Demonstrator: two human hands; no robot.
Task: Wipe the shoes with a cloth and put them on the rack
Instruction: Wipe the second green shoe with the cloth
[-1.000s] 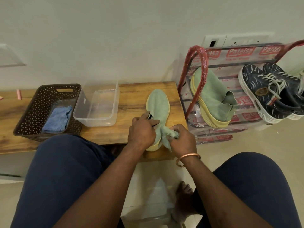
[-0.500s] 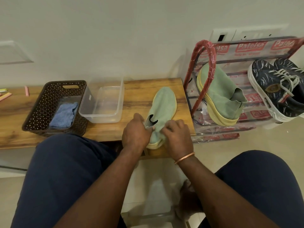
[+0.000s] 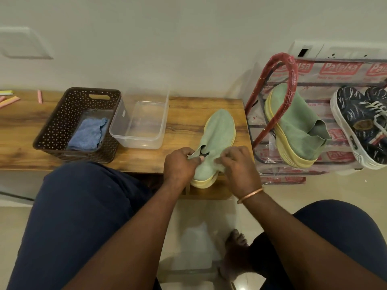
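In the head view, the green shoe (image 3: pixel 219 130) lies on the counter (image 3: pixel 188 109) directly ahead of the person. Its long axis runs away from them: the toe points toward the wall and the heel sits at the counter's near edge, with the yellow sole showing just over it.

Both hands work at the heel end. The left hand (image 3: pixel 180 164) pinches the collar on the left side of the shoe's opening, thumb and fingers curled on the fabric. The right hand (image 3: pixel 238 166) has its fingers curled over a fold of the cloth (image 3: pixel 219 165), pressed to the right flank of the shoe near the heel. The cloth is almost the same green as the shoe, so its outline is hard to separate.

The rack (image 3: pixel 291 65) stands just beside the right end of the counter, on the right-hand side. It already carries the matching shoe (image 3: pixel 293 126) and, further right, dark patterned sneakers (image 3: pixel 356 126).

The forward part of the shoe lies beyond both hands, so further wiping would probably travel along that axis toward the toe. The transfer would go sideways to the right, and the right hand is the nearer one to the rack.

On the counter's left stand a brown basket (image 3: pixel 62 114) holding a blue cloth (image 3: pixel 88 132) and a clear container (image 3: pixel 142 122).
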